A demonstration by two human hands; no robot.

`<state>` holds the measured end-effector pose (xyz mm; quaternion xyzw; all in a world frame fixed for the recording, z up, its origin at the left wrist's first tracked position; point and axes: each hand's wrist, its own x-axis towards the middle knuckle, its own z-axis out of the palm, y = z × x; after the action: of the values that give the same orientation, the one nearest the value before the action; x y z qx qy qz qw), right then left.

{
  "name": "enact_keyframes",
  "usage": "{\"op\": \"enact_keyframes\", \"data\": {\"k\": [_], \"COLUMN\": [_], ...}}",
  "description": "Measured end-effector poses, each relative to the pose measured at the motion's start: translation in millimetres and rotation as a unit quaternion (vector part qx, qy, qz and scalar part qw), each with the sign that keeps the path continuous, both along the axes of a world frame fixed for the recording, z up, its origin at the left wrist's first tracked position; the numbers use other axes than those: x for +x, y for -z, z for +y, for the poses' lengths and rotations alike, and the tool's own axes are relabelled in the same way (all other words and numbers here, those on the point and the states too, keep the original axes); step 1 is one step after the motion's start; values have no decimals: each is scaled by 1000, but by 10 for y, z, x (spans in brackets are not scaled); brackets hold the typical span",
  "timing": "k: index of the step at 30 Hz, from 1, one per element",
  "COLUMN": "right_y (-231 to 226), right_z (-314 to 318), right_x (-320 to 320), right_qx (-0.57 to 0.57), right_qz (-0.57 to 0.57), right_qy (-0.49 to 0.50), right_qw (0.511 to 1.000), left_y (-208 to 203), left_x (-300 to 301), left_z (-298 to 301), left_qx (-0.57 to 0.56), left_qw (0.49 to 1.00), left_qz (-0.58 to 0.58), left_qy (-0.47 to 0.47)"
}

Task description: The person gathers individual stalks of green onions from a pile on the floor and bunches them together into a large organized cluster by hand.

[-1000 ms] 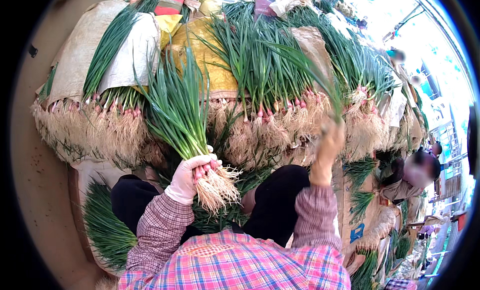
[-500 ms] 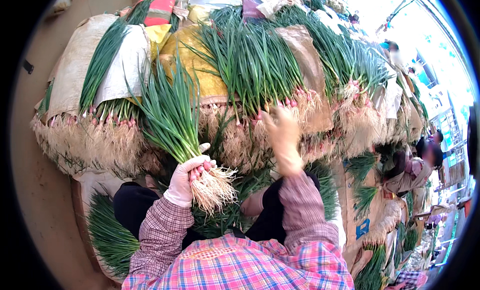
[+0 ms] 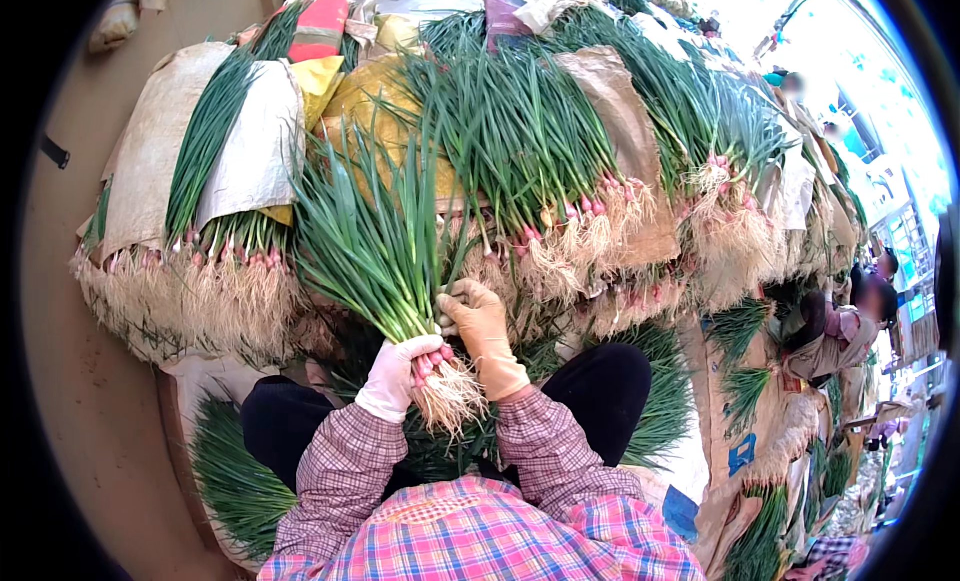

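My left hand [image 3: 388, 379], in a white glove, is wrapped round a bunch of spring onions [image 3: 385, 251] just above its pink bulbs. The long green leaves point away from me, and the pale, stringy roots hang toward my lap. At the right edge of the same bunch is my right hand [image 3: 485, 331], in a tan glove. Its fingers are curled and pinched close to the lower stems; whatever is between the fingertips is too small to make out.
A wide heap of spring onions [image 3: 520, 141] lies ahead, partly under sacking [image 3: 160, 141] and a yellow sack [image 3: 375, 101]. More green leaves [image 3: 225, 461] lie beside my left knee. Another person [image 3: 840, 326] sits at the right.
My right hand has come back from the heap, down and left, to the bunch. The left hand, still gripping the bunch, has shifted slightly right.
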<state>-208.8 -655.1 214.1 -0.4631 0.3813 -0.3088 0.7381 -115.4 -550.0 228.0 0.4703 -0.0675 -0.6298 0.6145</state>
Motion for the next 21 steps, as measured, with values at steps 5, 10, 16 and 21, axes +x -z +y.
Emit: {"op": "enact_keyframes", "data": {"k": [5,10,16,21], "right_y": [90,229,-434,-535], "right_z": [-151,-215,-1001,-176], "right_x": [9,-95,-510,-466], "right_qx": [158,-535,-581,-92], "right_qz": [-120,185,457,118], "right_qy": [59,-29,110,-67], "right_qw": [978,824,664,986], "left_y": [-57,-205,-27,44], "left_x": [113,105,92,-14], "left_z": [40,124,51,-49], "left_qx": [-49,-137,-196,-146], "left_qw": [995,982,960,976], "left_qz": [91,120,192,156], "left_qy": [4,-48,-56,-40]}}
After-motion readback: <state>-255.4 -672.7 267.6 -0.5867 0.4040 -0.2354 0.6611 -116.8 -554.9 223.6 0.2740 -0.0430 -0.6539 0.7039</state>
